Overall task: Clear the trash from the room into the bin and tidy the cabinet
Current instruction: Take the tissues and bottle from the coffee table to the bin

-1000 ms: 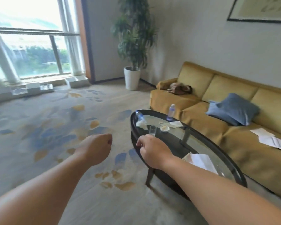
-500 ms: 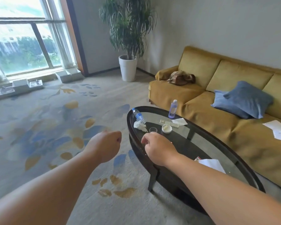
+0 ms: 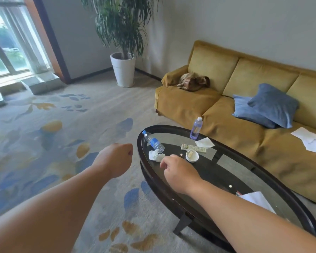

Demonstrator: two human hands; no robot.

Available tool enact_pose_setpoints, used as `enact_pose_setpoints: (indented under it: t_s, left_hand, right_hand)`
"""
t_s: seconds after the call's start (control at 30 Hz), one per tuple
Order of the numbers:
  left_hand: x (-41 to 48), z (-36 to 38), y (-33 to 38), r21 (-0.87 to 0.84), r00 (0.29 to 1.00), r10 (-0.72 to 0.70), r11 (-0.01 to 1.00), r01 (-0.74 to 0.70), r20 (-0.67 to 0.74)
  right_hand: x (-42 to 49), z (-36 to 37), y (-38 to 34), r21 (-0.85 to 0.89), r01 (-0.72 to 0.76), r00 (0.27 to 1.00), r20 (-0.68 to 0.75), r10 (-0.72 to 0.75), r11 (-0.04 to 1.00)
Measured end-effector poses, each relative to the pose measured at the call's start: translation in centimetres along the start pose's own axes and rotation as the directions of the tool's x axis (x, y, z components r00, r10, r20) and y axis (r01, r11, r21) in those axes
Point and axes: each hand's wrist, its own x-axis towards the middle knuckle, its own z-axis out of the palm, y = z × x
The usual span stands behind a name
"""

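Two bottles, one crumpled tissue, tabletop

Daylit room, wide-angle view, slightly soft

The scene is lit by daylight from the window, which is overexposed to near white. Pale reflections are carried on the glass top of the table, right of the window. Straight lines are bowed toward the frame edges by the lens. Fine detail is smeared throughout, and the forearms nearest the camera are rendered soft.
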Motion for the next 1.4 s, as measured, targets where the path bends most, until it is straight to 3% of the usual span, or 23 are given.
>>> enact_pose_setpoints:
  t_s: [0.3, 0.67, 0.83, 1.0, 1.2, 1.4]
  left_hand:
    - [14.1, 4.5, 1.0, -0.020, 0.987, 0.116, 0.993, -0.114, 0.109]
    - [29.4, 16.9, 0.2, -0.162, 0.973, 0.041, 0.987, -0.003, 0.227]
    - [31.5, 24.7, -0.2, -0.196, 0.924, -0.040, 0.973, 0.123, 0.380]
    - [32.1, 30.8, -0.3, -0.114, 0.864, -0.013, 0.990, 0.082, 0.503]
    - [33.4, 35.8, -0.9, 0.000, 0.844, -0.053, 0.998, 0.063, 0.533]
    - [34.6, 39.1, -1.1, 0.011, 0.854, -0.001, 1.000, -0.005, 0.520]
  right_hand:
    - [12.2, -0.8, 5.3, 0.026, -0.108, 0.994, -0.004, 0.108, 0.994]
    - [28.7, 2.0, 16.4, 0.070, -0.232, 0.969, 0.110, 0.223, 0.970]
    - [33.0, 4.5, 20.3, 0.061, -0.281, 0.955, 0.113, 0.273, 0.958]
    - [35.4, 8.0, 22.9, 0.094, -0.322, 0.939, 0.157, 0.305, 0.942]
    - [37.5, 11.6, 24.4, 0.119, -0.340, 0.929, 0.193, 0.314, 0.933]
    - [39.1, 14.4, 25.3, 0.148, -0.338, 0.929, 0.214, 0.303, 0.930]
